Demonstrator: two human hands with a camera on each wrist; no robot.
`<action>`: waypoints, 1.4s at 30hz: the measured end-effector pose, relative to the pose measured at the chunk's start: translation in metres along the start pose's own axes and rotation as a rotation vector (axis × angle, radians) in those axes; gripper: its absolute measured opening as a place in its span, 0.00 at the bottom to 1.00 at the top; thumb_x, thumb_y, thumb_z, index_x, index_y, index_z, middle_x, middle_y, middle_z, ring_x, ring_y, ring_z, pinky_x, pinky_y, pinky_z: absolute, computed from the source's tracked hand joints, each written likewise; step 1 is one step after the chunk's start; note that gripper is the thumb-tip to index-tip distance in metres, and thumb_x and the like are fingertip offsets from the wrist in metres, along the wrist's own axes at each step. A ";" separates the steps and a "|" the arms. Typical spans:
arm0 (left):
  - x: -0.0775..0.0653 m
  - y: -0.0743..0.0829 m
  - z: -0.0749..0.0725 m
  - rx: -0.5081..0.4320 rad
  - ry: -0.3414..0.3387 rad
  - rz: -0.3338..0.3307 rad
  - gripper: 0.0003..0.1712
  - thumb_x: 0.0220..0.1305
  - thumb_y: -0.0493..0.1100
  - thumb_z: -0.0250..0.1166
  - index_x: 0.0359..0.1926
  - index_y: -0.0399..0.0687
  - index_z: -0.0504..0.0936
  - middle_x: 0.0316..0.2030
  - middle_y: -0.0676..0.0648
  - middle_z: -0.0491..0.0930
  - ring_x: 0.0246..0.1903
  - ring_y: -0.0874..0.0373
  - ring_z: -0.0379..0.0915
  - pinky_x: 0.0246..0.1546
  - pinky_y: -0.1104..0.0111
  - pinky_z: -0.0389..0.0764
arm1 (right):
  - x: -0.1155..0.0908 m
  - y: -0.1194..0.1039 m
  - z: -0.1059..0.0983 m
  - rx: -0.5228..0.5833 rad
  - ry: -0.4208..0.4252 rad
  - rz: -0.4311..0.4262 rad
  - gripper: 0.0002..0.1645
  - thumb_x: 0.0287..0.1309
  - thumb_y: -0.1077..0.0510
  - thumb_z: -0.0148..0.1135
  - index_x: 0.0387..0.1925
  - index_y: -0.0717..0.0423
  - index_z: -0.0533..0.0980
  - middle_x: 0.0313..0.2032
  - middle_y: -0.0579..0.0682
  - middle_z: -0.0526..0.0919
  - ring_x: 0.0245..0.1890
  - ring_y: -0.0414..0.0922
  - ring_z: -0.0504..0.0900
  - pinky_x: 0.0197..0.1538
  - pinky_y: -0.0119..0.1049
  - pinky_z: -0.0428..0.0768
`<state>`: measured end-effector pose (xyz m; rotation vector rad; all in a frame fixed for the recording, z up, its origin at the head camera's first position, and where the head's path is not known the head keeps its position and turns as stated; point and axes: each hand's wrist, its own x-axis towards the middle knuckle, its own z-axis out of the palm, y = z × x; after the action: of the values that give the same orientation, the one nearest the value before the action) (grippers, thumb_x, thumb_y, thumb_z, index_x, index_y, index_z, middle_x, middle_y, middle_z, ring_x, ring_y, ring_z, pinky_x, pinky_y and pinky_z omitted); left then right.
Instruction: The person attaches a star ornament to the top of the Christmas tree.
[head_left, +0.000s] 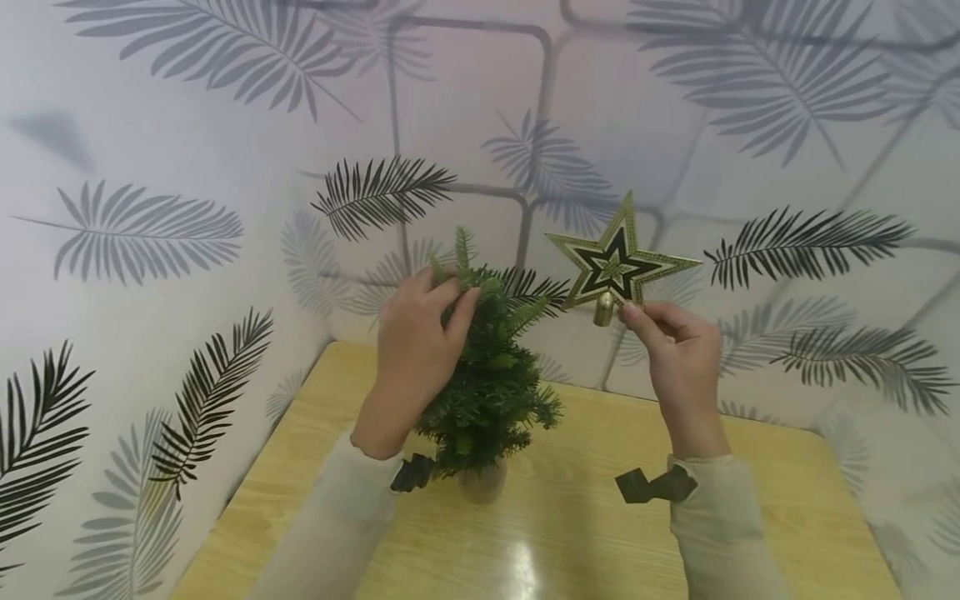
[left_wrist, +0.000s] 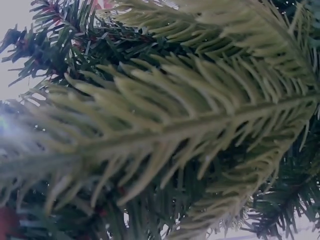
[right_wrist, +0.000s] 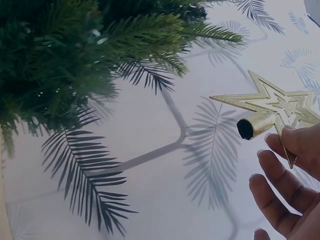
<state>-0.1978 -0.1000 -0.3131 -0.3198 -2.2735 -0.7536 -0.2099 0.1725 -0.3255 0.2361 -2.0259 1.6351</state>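
A small artificial Christmas tree (head_left: 495, 392) stands upright on the table, its green needles filling the left wrist view. My left hand (head_left: 420, 342) is at the treetop, with curled fingers and thumb pinching in among the upper branches. One sprig (head_left: 464, 246) sticks up above those fingers. To the right of the tree, my right hand (head_left: 682, 358) pinches a gold star tree topper (head_left: 617, 260) by a lower point, between thumb and index finger. The star is raised, apart from the tree. In the right wrist view its hollow gold socket (right_wrist: 255, 125) faces the tree with a dark opening.
The yellow wood-grain table (head_left: 585, 517) carries the tree on a pale round base (head_left: 482, 483). Close behind and to the left rises a white wall (head_left: 150, 308) printed with grey and black leaves. Black straps (head_left: 655, 486) show at the sleeve cuffs.
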 end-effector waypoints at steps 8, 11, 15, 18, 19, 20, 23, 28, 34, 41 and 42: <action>-0.001 0.000 -0.002 0.008 -0.035 -0.053 0.18 0.77 0.53 0.61 0.47 0.45 0.90 0.52 0.44 0.83 0.50 0.40 0.79 0.50 0.37 0.75 | 0.011 -0.018 0.012 0.141 -0.015 -0.027 0.09 0.66 0.63 0.70 0.37 0.69 0.86 0.33 0.49 0.90 0.35 0.41 0.88 0.52 0.35 0.80; 0.000 0.000 -0.002 0.008 -0.045 -0.062 0.19 0.78 0.53 0.60 0.47 0.44 0.90 0.52 0.43 0.83 0.50 0.40 0.78 0.51 0.37 0.75 | 0.016 -0.023 0.019 0.212 -0.009 -0.053 0.05 0.66 0.65 0.69 0.34 0.64 0.88 0.32 0.51 0.90 0.34 0.42 0.87 0.51 0.36 0.80; 0.001 0.001 -0.002 0.007 -0.043 -0.065 0.20 0.78 0.53 0.59 0.46 0.44 0.90 0.50 0.42 0.83 0.50 0.40 0.78 0.53 0.37 0.74 | 0.025 -0.030 0.030 0.294 -0.020 -0.090 0.07 0.65 0.67 0.69 0.31 0.58 0.88 0.30 0.48 0.89 0.33 0.43 0.87 0.49 0.37 0.80; 0.001 0.002 -0.003 0.012 -0.045 -0.073 0.19 0.78 0.53 0.60 0.46 0.43 0.89 0.50 0.42 0.83 0.51 0.40 0.78 0.54 0.37 0.73 | 0.030 -0.036 0.037 0.345 -0.034 -0.101 0.08 0.65 0.69 0.68 0.31 0.59 0.88 0.29 0.47 0.89 0.33 0.43 0.86 0.49 0.37 0.80; 0.001 0.002 -0.003 0.015 -0.045 -0.074 0.19 0.78 0.52 0.60 0.45 0.43 0.89 0.49 0.42 0.83 0.50 0.40 0.78 0.53 0.37 0.73 | 0.032 -0.038 0.039 0.361 -0.038 -0.103 0.08 0.65 0.69 0.68 0.30 0.59 0.88 0.29 0.47 0.89 0.33 0.43 0.86 0.49 0.37 0.80; 0.001 0.002 -0.003 0.017 -0.045 -0.076 0.19 0.77 0.52 0.60 0.45 0.43 0.89 0.49 0.42 0.83 0.50 0.40 0.78 0.53 0.37 0.73 | 0.033 -0.040 0.041 0.371 -0.041 -0.103 0.09 0.65 0.69 0.67 0.30 0.58 0.88 0.29 0.47 0.89 0.33 0.43 0.86 0.50 0.38 0.81; 0.001 0.002 -0.002 0.020 -0.043 -0.074 0.19 0.77 0.52 0.60 0.44 0.43 0.89 0.48 0.42 0.83 0.49 0.40 0.79 0.52 0.36 0.74 | 0.035 -0.045 0.045 0.400 -0.056 -0.108 0.11 0.66 0.69 0.66 0.30 0.55 0.88 0.30 0.47 0.89 0.34 0.43 0.86 0.51 0.38 0.81; -0.001 0.001 0.000 0.017 -0.043 -0.062 0.19 0.78 0.52 0.60 0.45 0.44 0.90 0.50 0.42 0.83 0.49 0.40 0.79 0.51 0.36 0.75 | 0.034 -0.048 0.050 0.446 -0.089 -0.108 0.12 0.66 0.70 0.65 0.31 0.54 0.87 0.31 0.47 0.89 0.33 0.43 0.85 0.51 0.39 0.81; -0.002 -0.002 0.001 0.049 -0.029 -0.039 0.19 0.77 0.52 0.61 0.44 0.43 0.90 0.49 0.42 0.84 0.46 0.40 0.80 0.47 0.37 0.78 | 0.032 -0.049 0.056 0.438 -0.090 -0.105 0.10 0.67 0.69 0.66 0.32 0.56 0.87 0.32 0.48 0.89 0.34 0.43 0.85 0.51 0.39 0.81; 0.000 0.003 0.002 0.038 -0.032 -0.049 0.18 0.77 0.52 0.61 0.43 0.44 0.90 0.50 0.43 0.83 0.49 0.40 0.79 0.50 0.35 0.75 | 0.038 -0.059 0.066 0.456 -0.089 -0.123 0.05 0.67 0.68 0.66 0.36 0.61 0.87 0.34 0.50 0.89 0.34 0.44 0.85 0.49 0.40 0.82; 0.000 0.003 0.003 0.037 -0.031 -0.049 0.18 0.77 0.52 0.61 0.43 0.44 0.90 0.50 0.43 0.83 0.49 0.40 0.79 0.51 0.35 0.75 | 0.039 -0.061 0.068 0.456 -0.088 -0.125 0.05 0.67 0.67 0.66 0.37 0.64 0.86 0.34 0.50 0.89 0.34 0.44 0.85 0.50 0.40 0.82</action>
<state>-0.1981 -0.0956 -0.3130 -0.2611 -2.3291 -0.7352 -0.2356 0.1002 -0.2629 0.5919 -1.6341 2.0147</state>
